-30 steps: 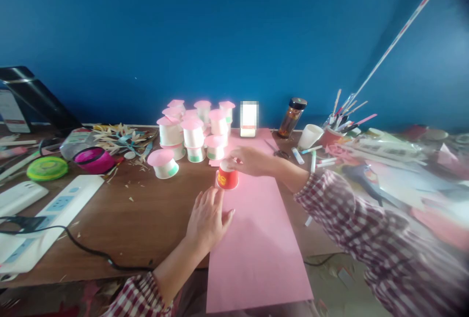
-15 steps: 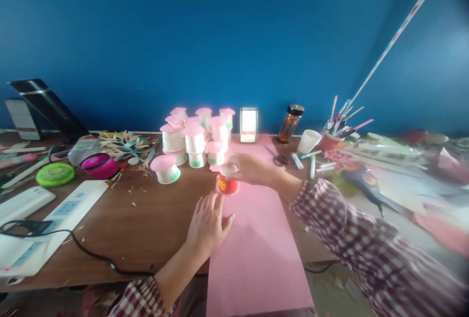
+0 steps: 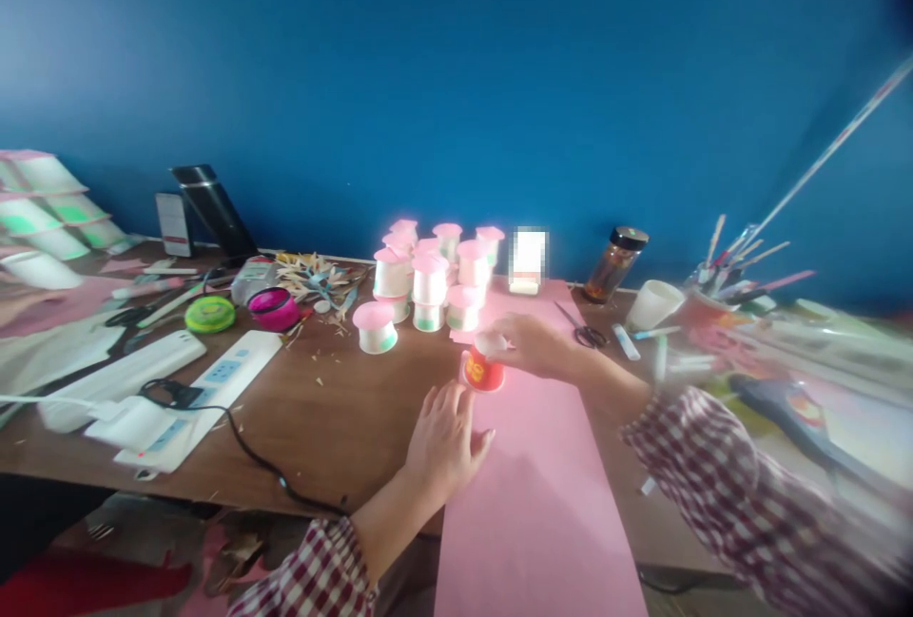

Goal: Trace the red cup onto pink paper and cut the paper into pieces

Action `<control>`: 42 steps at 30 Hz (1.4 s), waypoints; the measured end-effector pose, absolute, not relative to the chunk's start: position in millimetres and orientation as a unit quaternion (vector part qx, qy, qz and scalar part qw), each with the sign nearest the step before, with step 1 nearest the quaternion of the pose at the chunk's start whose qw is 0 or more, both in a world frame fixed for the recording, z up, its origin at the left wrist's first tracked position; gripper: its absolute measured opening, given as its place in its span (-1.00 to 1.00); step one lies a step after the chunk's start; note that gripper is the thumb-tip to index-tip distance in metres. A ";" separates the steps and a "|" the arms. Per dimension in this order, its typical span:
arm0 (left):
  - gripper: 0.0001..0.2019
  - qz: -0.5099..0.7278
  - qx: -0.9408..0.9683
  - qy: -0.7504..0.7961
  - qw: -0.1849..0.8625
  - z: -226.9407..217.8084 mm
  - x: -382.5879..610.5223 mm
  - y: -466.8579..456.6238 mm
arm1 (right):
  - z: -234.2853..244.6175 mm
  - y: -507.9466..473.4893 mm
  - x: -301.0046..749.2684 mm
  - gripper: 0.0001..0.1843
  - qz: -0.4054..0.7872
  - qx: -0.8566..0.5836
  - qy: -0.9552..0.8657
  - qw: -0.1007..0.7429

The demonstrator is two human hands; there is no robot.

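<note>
A red paper cup (image 3: pixel 486 373) with yellow print stands upside down near the left edge of a long pink paper sheet (image 3: pixel 538 493). My right hand (image 3: pixel 534 345) reaches in from the right, its fingers closed round the cup's raised white base. Some of those fingertips are hidden or blurred. Flat beside the cup lies my left hand (image 3: pixel 443 441), fingers stretched out, the tips close to the cup's lower rim. Just behind are several white paper cups (image 3: pixel 430 289) topped with pink paper pieces, some stacked. One such cup (image 3: pixel 377 336) stands apart at their left.
Scissors (image 3: pixel 589 336), a glue stick (image 3: pixel 626 342), a white cup (image 3: pixel 654 305) and a dark-lidded bottle (image 3: pixel 617 265) stand or lie at right. A glue gun (image 3: pixel 791 413) is farther right. Leftward are a power strip (image 3: pixel 206 398) with a black cable (image 3: pixel 261 465) and a tape measure (image 3: pixel 209 315).
The view has swung left, bringing a stack of cups at the far left into sight. Both hands keep nearly the same places around the red cup.
</note>
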State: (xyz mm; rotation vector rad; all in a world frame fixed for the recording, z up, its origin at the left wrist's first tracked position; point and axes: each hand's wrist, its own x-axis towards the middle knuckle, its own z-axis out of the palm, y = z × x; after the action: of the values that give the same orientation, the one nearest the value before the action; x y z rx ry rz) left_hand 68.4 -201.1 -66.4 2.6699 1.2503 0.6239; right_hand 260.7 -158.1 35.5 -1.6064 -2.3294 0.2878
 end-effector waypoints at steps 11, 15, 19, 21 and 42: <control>-0.54 0.212 0.880 0.418 0.075 -68.6 68.9 -200.5 | 39.5 -158.7 257.0 -0.71 0.117 -0.575 -0.795 0.154; -0.54 0.215 0.878 0.420 0.076 -69.3 68.6 -200.4 | 42.3 -159.3 255.0 -0.73 0.122 -0.580 -0.792 0.147; -0.54 0.215 0.878 0.421 0.079 -68.6 68.7 -200.3 | 41.3 -159.5 255.4 -0.72 0.126 -0.583 -0.789 0.143; -0.54 0.214 0.878 0.421 0.079 -68.0 68.7 -200.2 | 40.9 -159.5 255.5 -0.71 0.127 -0.587 -0.787 0.142; -0.63 0.306 0.801 0.421 0.296 -25.9 51.0 -167.8 | 41.9 -158.5 259.2 -0.74 0.112 -0.577 -0.797 0.140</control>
State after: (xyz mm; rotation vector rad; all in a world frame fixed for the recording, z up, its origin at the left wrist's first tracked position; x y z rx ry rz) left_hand 51.0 -167.8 -25.9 2.1298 1.1206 0.8131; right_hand 259.2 -158.5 41.9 -1.6661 -2.3032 0.3237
